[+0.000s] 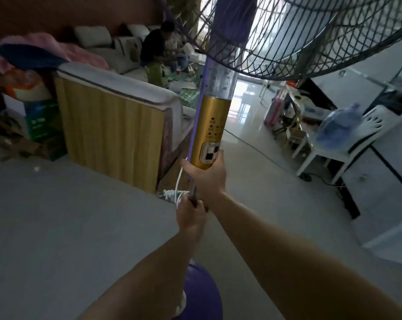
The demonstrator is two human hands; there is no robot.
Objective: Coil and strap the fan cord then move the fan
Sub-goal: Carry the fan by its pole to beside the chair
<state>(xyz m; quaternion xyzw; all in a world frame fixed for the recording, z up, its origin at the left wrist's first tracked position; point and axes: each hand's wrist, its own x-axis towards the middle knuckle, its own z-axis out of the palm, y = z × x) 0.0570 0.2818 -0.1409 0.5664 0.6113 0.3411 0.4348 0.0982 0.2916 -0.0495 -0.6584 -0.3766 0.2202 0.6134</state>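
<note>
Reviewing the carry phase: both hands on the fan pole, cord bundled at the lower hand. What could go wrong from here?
1. The white cord bundle is only pinched against the pole by the left hand; a loop hangs loose and could slip or snag.
2. The right hand grips over the gold control panel, so it might press buttons.
3. The fan grille fills the upper view, hiding obstacles; the white chair and sofa flank the route.

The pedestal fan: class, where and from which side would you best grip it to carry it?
Grip the fan's upright pole from the near side, one hand above the other, as the right hand and left hand do here. It is slim and vertical between the heavy base and the wide grille.
</note>
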